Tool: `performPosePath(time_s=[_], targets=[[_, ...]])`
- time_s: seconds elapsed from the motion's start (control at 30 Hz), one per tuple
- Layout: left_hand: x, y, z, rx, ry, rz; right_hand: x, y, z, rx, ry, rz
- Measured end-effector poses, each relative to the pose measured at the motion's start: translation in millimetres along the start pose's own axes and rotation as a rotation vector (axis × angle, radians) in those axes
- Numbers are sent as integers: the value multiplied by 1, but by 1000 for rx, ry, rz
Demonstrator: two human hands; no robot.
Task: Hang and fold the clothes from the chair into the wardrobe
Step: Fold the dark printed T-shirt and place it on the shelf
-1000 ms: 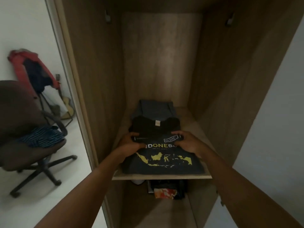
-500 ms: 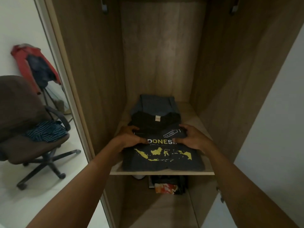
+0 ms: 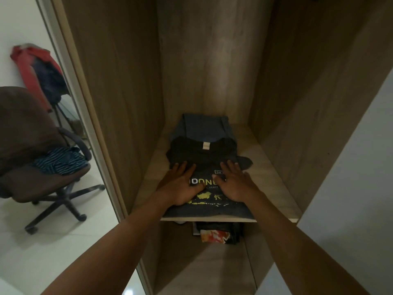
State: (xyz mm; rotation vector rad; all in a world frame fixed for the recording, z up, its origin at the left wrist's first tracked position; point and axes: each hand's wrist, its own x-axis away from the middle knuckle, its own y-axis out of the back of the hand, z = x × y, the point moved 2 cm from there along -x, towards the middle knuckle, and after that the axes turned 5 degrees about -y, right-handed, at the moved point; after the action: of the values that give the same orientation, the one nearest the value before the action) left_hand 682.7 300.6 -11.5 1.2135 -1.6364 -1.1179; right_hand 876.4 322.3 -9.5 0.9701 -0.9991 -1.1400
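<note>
A folded dark T-shirt point(image 3: 204, 154) with a yellow map print lies on the wardrobe shelf point(image 3: 274, 188). My left hand point(image 3: 180, 186) and my right hand point(image 3: 236, 184) both press flat on its front, fingers straight and pointing inward. One sleeve corner sticks out at the shirt's right side. Behind it lies a folded blue-grey garment point(image 3: 204, 128), partly under the shirt. A striped blue garment point(image 3: 61, 162) sits on the seat of the brown office chair point(image 3: 27, 135) at the left.
Under the shelf, a lower compartment holds a folded dark garment with a red and yellow print point(image 3: 214, 235). Red and dark clothes point(image 3: 36, 69) hang by the wall behind the chair. The wardrobe's wooden side walls stand close on both sides.
Both hands have let go of the shirt's fold and now lie flat on it, closer together. A sleeve corner now shows at the right. The camera has tilted down.
</note>
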Motion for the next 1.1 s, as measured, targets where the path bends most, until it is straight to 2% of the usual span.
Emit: performPosePath(time_s=[0.27, 0.37, 0.47, 0.57, 0.63, 0.67, 0.8, 0.93, 1.1], targets=[[-2, 0, 1, -27, 2, 24, -3, -3, -2, -1, -7, 0], [2, -1, 0, 10, -8, -17, -4, -3, -3, -7, -2, -10], [7, 1, -1, 46, -17, -68, -2, 3, 0, -152, 22, -75], [11, 3, -4, 68, 3, -85, -15, 19, -5, -331, -150, -187], [14, 5, -5, 98, 34, -76, -21, 26, -10, -365, -281, -153], [15, 4, -4, 99, 41, -71, -22, 27, -10, -381, -288, -134], [15, 1, -4, 102, 32, -67, -18, 28, -2, -566, -192, -196], [13, 2, -1, 111, 14, -68, -22, 30, -2, -739, -171, -255], [1, 12, -6, 64, 30, -80, -21, 29, 2, -608, -143, -333]])
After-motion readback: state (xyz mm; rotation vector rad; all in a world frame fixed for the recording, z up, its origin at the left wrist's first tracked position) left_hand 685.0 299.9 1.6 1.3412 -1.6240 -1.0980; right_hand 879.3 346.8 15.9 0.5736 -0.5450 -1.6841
